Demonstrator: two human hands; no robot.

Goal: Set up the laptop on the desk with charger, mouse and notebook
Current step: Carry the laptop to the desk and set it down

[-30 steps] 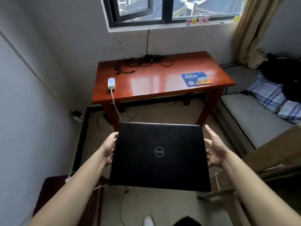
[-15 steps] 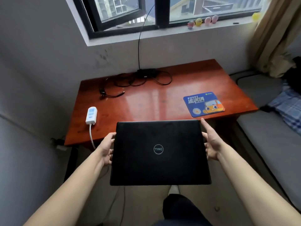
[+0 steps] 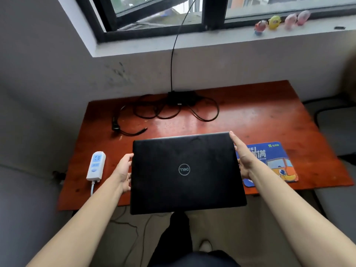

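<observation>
A closed black laptop (image 3: 185,172) with a round logo on its lid hangs flat over the front edge of the red-brown wooden desk (image 3: 250,120). My left hand (image 3: 123,172) grips its left edge and my right hand (image 3: 242,157) grips its right edge. A black charger brick with coiled black cables (image 3: 179,106) lies at the back of the desk. Partly hidden by my right hand, a blue mouse pad (image 3: 275,162) lies at the desk's right front. No mouse or notebook is in view.
A white power strip (image 3: 96,165) lies on the desk's left front, its cord dropping to the floor. A black cable runs up the wall to the window. Small toy figures (image 3: 273,22) stand on the sill. Grey bedding borders the desk on the right.
I have stepped closer to the desk, and the laptop has moved forward from in front of the desk to above its front edge. Both hands keep the same hold.
</observation>
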